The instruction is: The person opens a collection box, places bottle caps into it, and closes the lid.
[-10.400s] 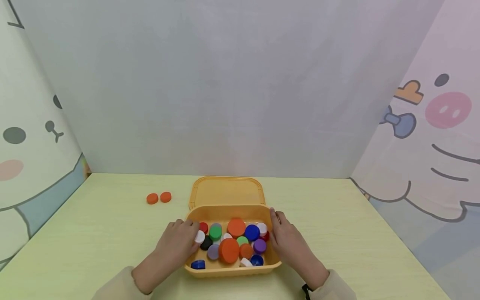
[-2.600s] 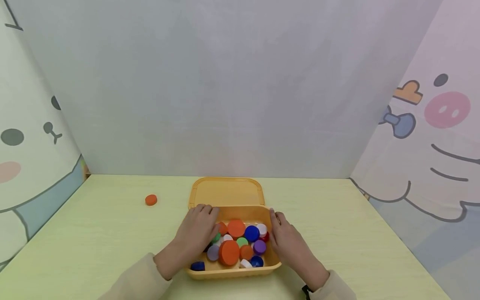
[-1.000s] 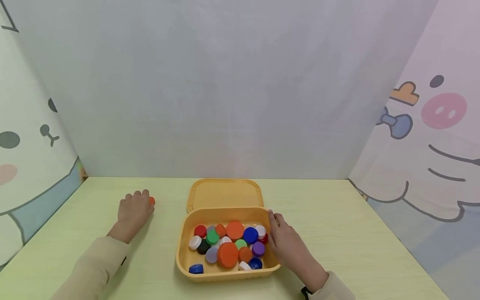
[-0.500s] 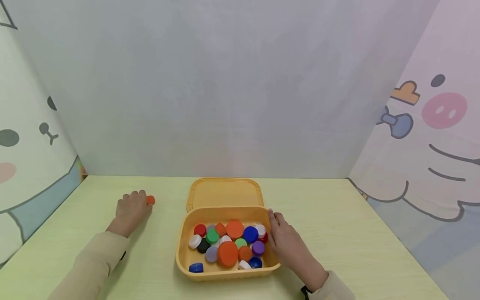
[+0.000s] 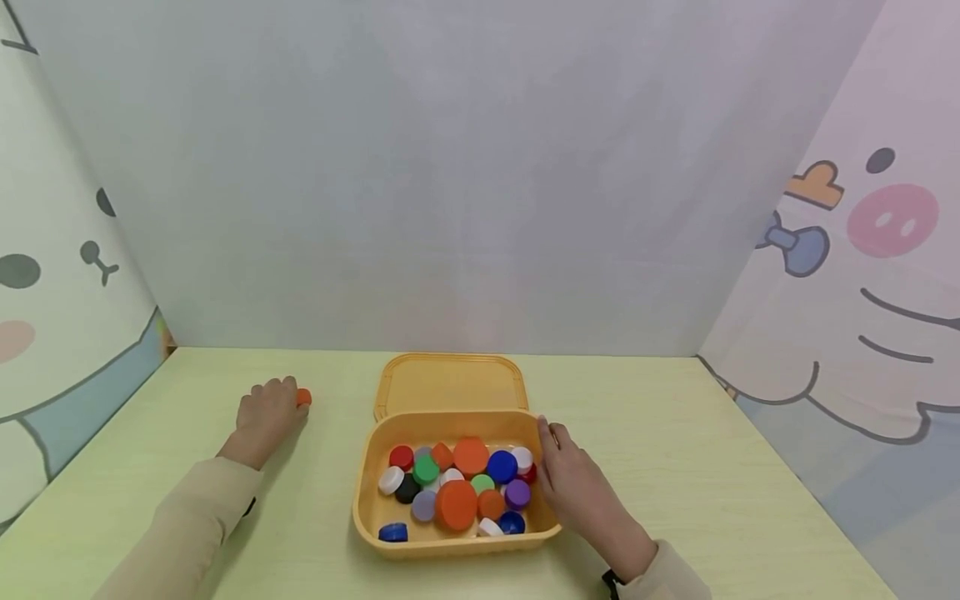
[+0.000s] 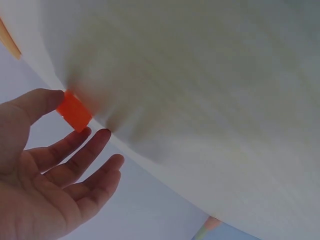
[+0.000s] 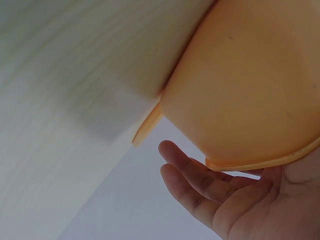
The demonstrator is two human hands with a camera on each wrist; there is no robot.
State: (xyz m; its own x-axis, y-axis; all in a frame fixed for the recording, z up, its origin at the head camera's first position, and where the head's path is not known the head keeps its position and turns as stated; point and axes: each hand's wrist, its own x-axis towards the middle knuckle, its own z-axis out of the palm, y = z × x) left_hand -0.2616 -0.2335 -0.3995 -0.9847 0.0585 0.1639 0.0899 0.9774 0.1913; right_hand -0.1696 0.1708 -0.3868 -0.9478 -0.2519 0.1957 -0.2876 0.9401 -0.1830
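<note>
Out on the left of the table, my left hand (image 5: 266, 417) pinches an orange bottle cap (image 5: 303, 397). The left wrist view shows the cap (image 6: 75, 112) between thumb and index fingertip, close to the tabletop, the other fingers loosely bent. My right hand (image 5: 585, 492) holds the right rim of an open yellow plastic box (image 5: 450, 548). From the right wrist, fingers (image 7: 192, 182) lie along the outside of the box (image 7: 240, 90) at its rim, while the thumb is hidden behind the wall. Inside the box lie several caps, among them a big orange one (image 5: 456, 505) and a green one (image 5: 426, 469).
Directly behind the box lies its yellow lid (image 5: 452, 385), flat on the pale wooden table (image 5: 675, 467). A grey cloth (image 5: 450, 167) hangs along the table's back edge. Cartoon-printed curtains stand on the left (image 5: 60, 200) and right (image 5: 862, 333).
Two orange caps lay on the table earlier; one now rests in the box. My left hand has gone from the box to the other cap, hardly moving this last second. The right hand stays.
</note>
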